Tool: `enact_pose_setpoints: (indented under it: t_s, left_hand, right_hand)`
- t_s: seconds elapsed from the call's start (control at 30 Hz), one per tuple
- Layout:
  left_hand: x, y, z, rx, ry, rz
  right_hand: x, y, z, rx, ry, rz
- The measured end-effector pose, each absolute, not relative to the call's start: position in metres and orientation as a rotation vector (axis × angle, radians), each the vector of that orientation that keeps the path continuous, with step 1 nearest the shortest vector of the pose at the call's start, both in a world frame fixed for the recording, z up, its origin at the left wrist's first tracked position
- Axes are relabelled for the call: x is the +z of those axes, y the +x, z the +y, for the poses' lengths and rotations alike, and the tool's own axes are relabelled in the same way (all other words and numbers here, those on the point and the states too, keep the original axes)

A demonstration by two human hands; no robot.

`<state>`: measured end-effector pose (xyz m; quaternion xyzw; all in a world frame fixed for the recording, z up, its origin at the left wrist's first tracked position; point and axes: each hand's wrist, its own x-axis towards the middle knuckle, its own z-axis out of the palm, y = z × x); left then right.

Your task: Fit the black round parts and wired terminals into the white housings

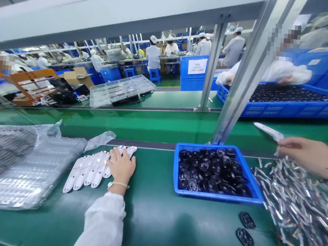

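Observation:
My left hand (121, 167) rests with curled fingers on the right end of a row of white plastic shells (90, 170) laid on the green mat. My right hand (308, 155) is raised at the far right and pinches one white plastic shell (269, 131) that points left, above a heap of small metal parts with wires (295, 201). A blue tray (176, 170) of black oval parts (214, 174) sits between the hands. Two loose black oval parts (246, 228) lie in front of the tray.
Clear plastic bags and blister trays (23, 163) lie at the left. A metal post (236, 91) rises behind the blue tray. Beyond the green belt are clear trays (117, 89), blue crates (284, 105) and several people in white at other benches.

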<state>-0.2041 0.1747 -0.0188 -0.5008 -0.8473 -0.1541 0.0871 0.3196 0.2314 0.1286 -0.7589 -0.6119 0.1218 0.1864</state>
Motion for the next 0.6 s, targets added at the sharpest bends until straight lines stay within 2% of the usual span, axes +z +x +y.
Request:
enact_pose_setpoints:
  t_s: [0.23, 0.33, 0.43, 0.5, 0.6]
  left_hand:
    - [-0.011, -0.161, 0.134, -0.594, -1.866, -2.419]
    - [0.0, -0.141, 0.117, -0.785, -1.919, -2.449]
    - [0.019, -0.112, 0.094, -1.056, -1.937, -2.472]
    - [0.035, -0.088, 0.076, -1.428, -1.984, -2.51]
    - [0.06, -0.053, 0.05, -2.842, -1.865, -2.459]
  right_hand:
    - [0.157, 0.265, 0.174, 0.403, -1.961, -1.73]
    - [0.159, 0.228, 0.148, 0.534, -1.606, -1.768]
    - [0.158, 0.192, 0.124, 0.492, -1.169, -1.804]
    - [0.159, 0.174, 0.11, 0.344, -0.922, -1.872]
    - [0.162, 0.16, 0.095, 0.132, -0.677, -1.963]
